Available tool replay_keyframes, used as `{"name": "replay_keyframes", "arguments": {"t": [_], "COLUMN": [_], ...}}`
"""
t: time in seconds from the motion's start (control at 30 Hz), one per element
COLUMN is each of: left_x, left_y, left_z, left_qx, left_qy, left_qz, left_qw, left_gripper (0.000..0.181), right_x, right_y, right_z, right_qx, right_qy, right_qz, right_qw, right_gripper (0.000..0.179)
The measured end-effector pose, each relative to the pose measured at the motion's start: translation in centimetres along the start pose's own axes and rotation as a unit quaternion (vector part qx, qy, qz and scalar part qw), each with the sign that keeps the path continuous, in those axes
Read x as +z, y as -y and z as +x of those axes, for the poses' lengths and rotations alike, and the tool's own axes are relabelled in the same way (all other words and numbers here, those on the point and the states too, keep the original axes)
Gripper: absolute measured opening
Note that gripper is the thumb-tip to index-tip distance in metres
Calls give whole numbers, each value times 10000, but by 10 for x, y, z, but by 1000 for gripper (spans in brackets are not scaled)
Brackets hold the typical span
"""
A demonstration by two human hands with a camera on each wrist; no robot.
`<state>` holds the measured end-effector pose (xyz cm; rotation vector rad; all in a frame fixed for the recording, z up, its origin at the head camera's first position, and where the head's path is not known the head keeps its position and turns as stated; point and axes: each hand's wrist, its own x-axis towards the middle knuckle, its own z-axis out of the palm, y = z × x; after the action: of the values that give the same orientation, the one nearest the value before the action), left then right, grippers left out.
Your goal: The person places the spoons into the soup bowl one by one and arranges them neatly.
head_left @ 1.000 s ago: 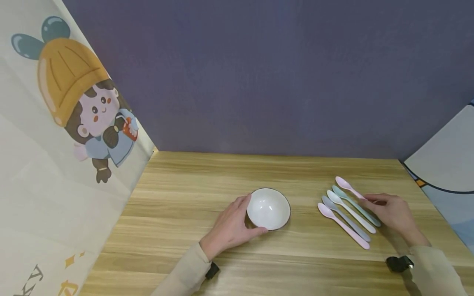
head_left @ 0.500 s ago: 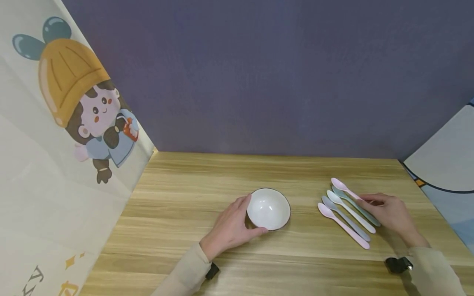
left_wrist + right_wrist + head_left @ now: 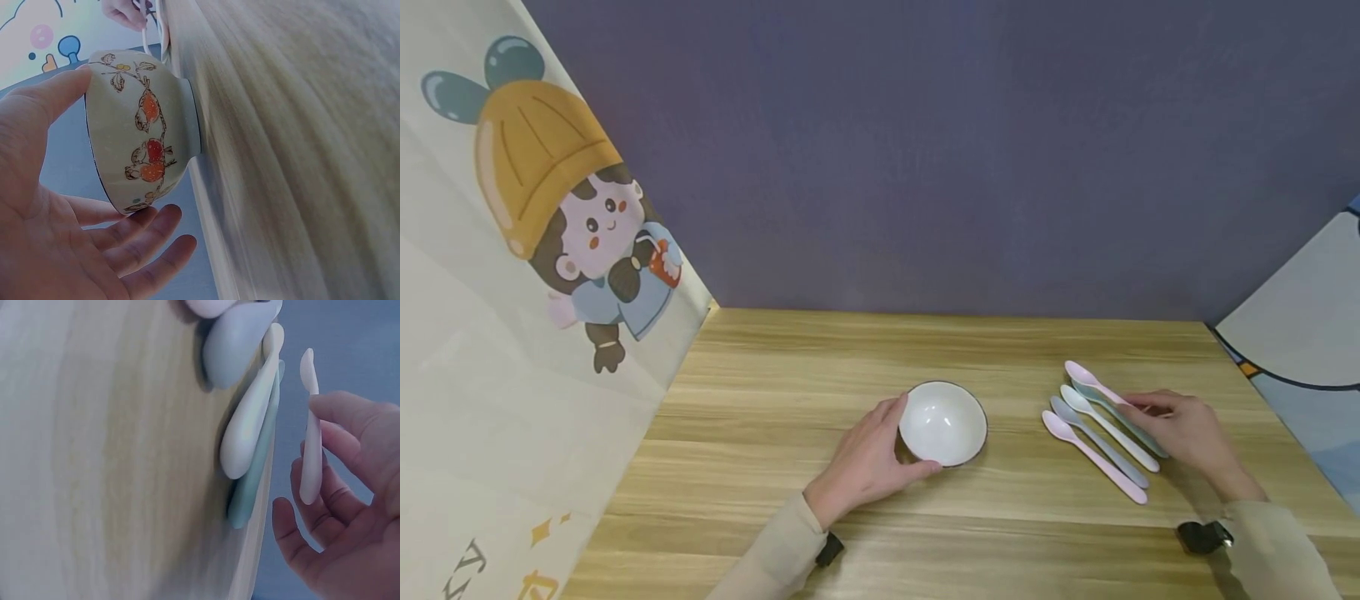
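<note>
On the left, my left hand [image 3: 868, 454] grips a white bowl [image 3: 943, 423] by its rim, thumb and fingers spread around its side. Upright on the table, the bowl [image 3: 134, 131] shows painted red and orange fruit on its outside in the left wrist view. My right hand [image 3: 1191, 437] pinches a pale pink spoon [image 3: 1092, 380] by the handle. That spoon [image 3: 312, 450] is off the tabletop in the right wrist view, while in the head view it overlaps a teal spoon [image 3: 1131, 423]. Beside it lie a white spoon [image 3: 1108, 427], a grey spoon [image 3: 1099, 442] and another pink spoon [image 3: 1093, 456].
The wood-grain table [image 3: 775, 400] carries everything. A dark blue-grey panel [image 3: 925, 167] rises behind its far edge. A printed cartoon wall [image 3: 475, 433] borders the left side, and another printed panel [image 3: 1300, 317] stands at the right.
My right hand has carried the pink spoon slightly leftward, so it now overlaps the teal spoon in the head view. The left hand and bowl have stayed put.
</note>
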<state>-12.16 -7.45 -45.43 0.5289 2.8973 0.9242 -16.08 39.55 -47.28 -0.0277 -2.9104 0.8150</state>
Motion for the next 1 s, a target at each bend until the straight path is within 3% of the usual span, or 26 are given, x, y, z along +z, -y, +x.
{"name": "replay_keyframes", "arguments": {"t": [0.8, 1.0], "left_x": [1, 2], "left_y": [-3, -3], "left_z": [6, 8], "left_qx": [-44, -27], "left_qy": [-25, -59], "left_qz": [3, 31], "left_qw": [10000, 10000], "left_gripper": [106, 106], "right_x": [3, 2], "right_y": [10, 13], "right_z": [8, 11], "right_qx": [-681, -722], "right_qy": [-292, -186], "right_qz": [136, 193], "right_qw": [9972, 9970], "right_gripper": [25, 26]}}
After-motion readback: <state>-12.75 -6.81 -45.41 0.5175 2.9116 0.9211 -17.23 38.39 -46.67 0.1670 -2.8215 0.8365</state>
